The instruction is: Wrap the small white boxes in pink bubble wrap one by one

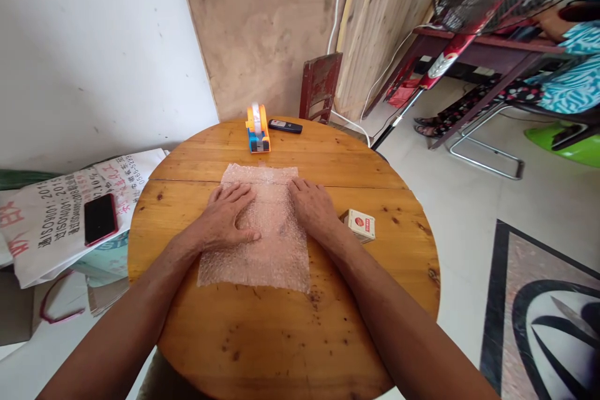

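Observation:
A sheet of bubble wrap (276, 256) lies flat on the round wooden table (262, 337). My left hand (227, 215) rests on its left part, palm down, with the fingers and thumb spread. Along the right edge of the sheet lies my right hand (314, 203), its fingers stretched forward and touching the wrap; its thumb is hidden. Close to my right wrist stands a small white box (360, 225) with a red print, partly covered by the wrist.
Toward the far edge stand an orange and blue tape dispenser (257, 131) and a black remote-like device (285, 127). A phone (100, 219) lies on printed sacks (60, 200) at left. Behind are a chair (321, 84), a fan (450, 62) and a seated person (572, 84).

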Tool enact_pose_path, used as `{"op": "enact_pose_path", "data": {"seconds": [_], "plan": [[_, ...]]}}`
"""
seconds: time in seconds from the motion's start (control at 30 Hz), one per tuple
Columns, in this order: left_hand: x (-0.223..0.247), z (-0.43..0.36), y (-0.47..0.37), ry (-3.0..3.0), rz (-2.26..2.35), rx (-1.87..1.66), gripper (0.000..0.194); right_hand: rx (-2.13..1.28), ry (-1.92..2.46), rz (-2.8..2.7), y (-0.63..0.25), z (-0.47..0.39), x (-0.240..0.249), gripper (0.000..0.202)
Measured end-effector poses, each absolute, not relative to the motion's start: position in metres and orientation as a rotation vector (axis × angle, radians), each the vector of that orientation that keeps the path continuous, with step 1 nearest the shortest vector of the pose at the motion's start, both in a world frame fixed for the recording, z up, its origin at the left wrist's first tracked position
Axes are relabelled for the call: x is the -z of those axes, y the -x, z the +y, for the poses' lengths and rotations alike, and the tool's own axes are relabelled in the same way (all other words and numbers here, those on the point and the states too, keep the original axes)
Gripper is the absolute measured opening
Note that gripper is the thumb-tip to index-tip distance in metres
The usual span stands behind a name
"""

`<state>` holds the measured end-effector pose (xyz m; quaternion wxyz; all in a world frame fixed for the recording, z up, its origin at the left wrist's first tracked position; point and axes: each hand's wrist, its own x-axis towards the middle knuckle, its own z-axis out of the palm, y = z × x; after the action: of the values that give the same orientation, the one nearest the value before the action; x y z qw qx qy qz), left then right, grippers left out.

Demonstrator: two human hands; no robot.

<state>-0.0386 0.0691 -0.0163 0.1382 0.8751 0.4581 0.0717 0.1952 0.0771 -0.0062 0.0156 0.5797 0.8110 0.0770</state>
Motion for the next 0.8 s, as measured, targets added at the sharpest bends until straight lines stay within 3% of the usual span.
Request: {"op": "enact_pose_path", "data": {"seconds": [0.53, 0.8], "plan": [[0.013, 0.06, 0.029, -2.642, 1.375, -0.197, 0.072, -0.356, -1.735, 2.685, -0.188, 0.069, 0.007, 0.033], [0.013, 0.058, 0.028, -2.626, 1.328, -0.321, 0.067, -0.25, -1.735, 2.708, -0.187, 0.068, 0.012, 0.038]]}}
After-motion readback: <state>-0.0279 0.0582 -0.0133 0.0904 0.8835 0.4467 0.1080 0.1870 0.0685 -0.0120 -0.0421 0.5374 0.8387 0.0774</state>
